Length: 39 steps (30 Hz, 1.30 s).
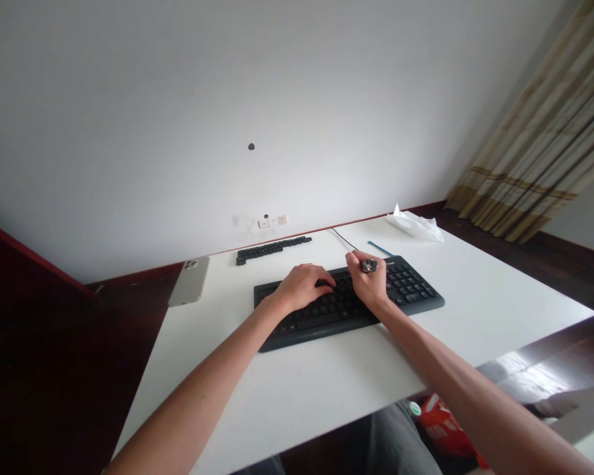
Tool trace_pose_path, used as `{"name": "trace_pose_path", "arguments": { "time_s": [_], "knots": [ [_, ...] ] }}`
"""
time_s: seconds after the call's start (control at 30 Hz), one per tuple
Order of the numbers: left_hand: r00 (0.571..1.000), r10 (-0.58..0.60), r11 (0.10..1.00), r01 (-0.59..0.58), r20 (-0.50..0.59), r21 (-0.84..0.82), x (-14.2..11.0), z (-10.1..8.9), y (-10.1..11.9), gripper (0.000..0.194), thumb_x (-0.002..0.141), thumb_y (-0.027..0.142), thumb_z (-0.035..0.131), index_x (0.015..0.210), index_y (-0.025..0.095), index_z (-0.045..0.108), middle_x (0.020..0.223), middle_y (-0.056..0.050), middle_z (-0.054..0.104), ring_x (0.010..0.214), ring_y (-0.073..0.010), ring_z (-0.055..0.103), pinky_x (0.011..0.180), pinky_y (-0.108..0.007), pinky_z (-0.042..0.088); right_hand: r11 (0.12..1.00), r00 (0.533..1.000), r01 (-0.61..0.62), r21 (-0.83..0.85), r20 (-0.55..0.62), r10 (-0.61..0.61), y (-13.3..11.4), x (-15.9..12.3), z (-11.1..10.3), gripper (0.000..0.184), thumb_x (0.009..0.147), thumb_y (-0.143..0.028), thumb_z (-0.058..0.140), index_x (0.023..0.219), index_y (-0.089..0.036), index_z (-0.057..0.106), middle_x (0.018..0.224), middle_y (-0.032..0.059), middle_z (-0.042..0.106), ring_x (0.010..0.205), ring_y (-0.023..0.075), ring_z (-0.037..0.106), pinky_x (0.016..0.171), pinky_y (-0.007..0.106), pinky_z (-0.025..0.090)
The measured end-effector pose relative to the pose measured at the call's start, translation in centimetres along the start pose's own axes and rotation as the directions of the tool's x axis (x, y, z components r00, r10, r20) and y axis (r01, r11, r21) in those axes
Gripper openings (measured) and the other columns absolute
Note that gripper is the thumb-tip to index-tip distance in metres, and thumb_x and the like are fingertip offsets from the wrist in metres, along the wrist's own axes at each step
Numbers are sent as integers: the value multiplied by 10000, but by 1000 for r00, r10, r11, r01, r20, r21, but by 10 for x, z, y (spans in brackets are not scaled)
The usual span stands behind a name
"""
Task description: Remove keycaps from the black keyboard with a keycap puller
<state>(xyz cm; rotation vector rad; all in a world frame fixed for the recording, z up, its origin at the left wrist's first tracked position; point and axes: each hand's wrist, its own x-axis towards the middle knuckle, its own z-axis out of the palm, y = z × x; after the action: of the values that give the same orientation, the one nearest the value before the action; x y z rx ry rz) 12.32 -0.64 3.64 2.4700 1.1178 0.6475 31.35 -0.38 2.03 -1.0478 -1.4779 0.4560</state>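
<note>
A black keyboard [321,323] lies on the white table in front of me. My left hand [304,287] rests over its left-middle part, with thumb and index finger brought together at the keys; whatever is between the fingertips is hidden. My right hand [370,280] is closed in a fist around what looks like a screwdriver [369,266], its dark, patterned handle end facing up. The fist hides the tool's tip, which is over the keys right of my left hand. Behind the keyboard, loose black keycaps [272,249] are lined up in rows.
A phone [191,282] lies face down at the table's left edge. Farther back on the right are a thin blue stick [380,249] and a crumpled white plastic bag [416,226]. The keyboard cable [344,238] runs toward the wall. Below the table's front edge is a red bag [445,429].
</note>
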Motion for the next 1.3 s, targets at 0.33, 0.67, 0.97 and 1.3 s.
{"name": "trace_pose_path", "arguments": {
  "time_s": [0.33,0.67,0.97,1.3],
  "knots": [
    [906,-346,846,414,-244,337,-26,-52,-83,105,883,201,719,925,247,805,921,-31,783,944,-244,692,875,-344,510,1000,999,-2,-21,45,3,-2,-1,-1,466,969,-331,531,632,-237,223,598,-40,206,581,125,233,550,326,195],
    [934,-266,836,346,-237,426,-28,-40,-91,149,955,291,689,931,244,828,967,-48,764,975,-258,578,908,-369,455,999,997,-27,-28,68,29,-1,0,0,454,956,-341,530,634,-235,228,602,-42,200,576,119,235,542,306,213],
    [937,-225,806,333,-266,489,-18,-36,-82,130,933,254,688,928,261,818,1041,-73,706,1062,-281,549,956,-403,427,1000,995,-20,-6,96,20,-1,0,1,437,937,-354,533,622,-229,256,598,-34,230,576,118,256,542,299,221],
    [944,-226,758,325,-239,566,28,-38,-92,142,902,158,639,853,219,756,1143,-114,659,1187,-325,499,974,-457,372,999,987,-33,-26,154,37,-3,0,0,427,937,-335,531,621,-216,270,610,-36,234,585,112,256,555,287,235]
  ]
}}
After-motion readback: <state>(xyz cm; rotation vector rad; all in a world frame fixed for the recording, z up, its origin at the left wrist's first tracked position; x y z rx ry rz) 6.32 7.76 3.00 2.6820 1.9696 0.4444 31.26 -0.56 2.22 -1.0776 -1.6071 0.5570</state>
